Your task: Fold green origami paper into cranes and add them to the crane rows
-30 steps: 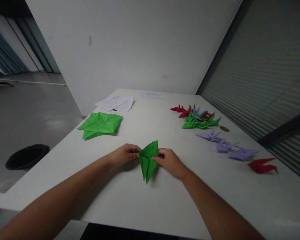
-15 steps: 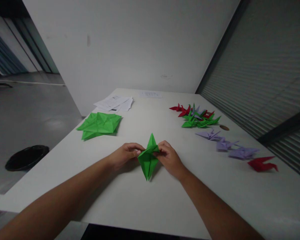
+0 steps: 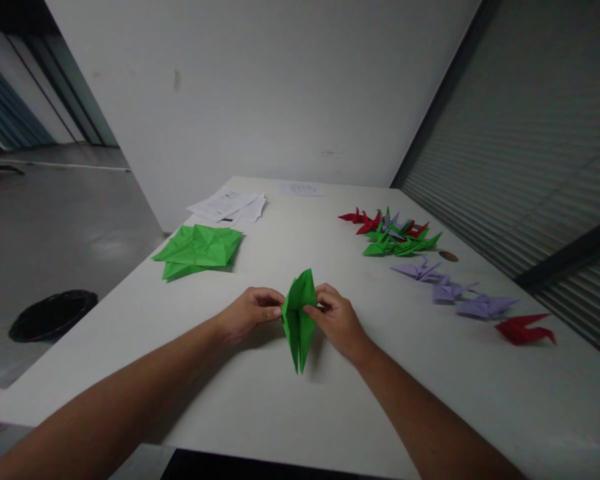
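Note:
Between my two hands, over the near middle of the white table (image 3: 275,413), is a folded green origami paper (image 3: 299,317). Two narrow points hang down toward me, with a slit between them, and a broader flap stands up at the top. My left hand (image 3: 253,312) pinches its left edge between thumb and fingers. On the other side, my right hand (image 3: 337,319) grips the right edge, thumb on the near face. The tips of some fingers are hidden behind the paper.
Creased green sheets (image 3: 200,247) lie at left, with printed papers (image 3: 227,207) behind. At right are a pile of folded cranes (image 3: 400,237), several purple cranes (image 3: 447,290), a red crane (image 3: 525,329) and a brown disc (image 3: 449,256). A black bin (image 3: 53,317) stands on the floor.
The upper part of the green paper has opened from a narrow peak with a crosswise fold into a broader upright flap. My right thumb now shows on its near face.

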Tool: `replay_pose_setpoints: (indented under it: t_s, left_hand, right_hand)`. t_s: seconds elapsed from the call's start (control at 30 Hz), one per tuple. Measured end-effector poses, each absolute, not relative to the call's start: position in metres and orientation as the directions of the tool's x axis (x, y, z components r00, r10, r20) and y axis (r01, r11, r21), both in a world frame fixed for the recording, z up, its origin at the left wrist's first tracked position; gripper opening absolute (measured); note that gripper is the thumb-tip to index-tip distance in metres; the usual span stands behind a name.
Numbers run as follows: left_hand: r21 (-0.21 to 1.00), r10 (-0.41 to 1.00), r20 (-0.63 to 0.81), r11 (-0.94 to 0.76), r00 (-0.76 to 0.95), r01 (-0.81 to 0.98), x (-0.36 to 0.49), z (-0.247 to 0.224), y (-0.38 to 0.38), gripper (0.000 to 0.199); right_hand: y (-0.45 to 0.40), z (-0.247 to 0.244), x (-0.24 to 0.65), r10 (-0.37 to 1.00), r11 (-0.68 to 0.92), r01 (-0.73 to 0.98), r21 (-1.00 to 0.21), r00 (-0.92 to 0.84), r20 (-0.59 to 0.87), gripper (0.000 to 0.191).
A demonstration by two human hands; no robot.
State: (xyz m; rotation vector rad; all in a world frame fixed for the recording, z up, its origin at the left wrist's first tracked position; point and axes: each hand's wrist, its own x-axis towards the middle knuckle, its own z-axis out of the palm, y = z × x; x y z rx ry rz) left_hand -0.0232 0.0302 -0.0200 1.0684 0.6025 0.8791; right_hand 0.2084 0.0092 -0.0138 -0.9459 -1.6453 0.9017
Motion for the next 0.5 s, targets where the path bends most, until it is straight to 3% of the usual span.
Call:
replay_pose_setpoints:
  t_s: [0.5]
  left_hand:
    - [0.960,0.824,-0.008,0.166,0.566,-0.228,-0.0264,-0.0183,0.0319,0.028]
  right_hand:
    - [0.0065,-0.0156,0.2054,0.881,0.463,0.202,-0.863,-0.210,0.423,0.020]
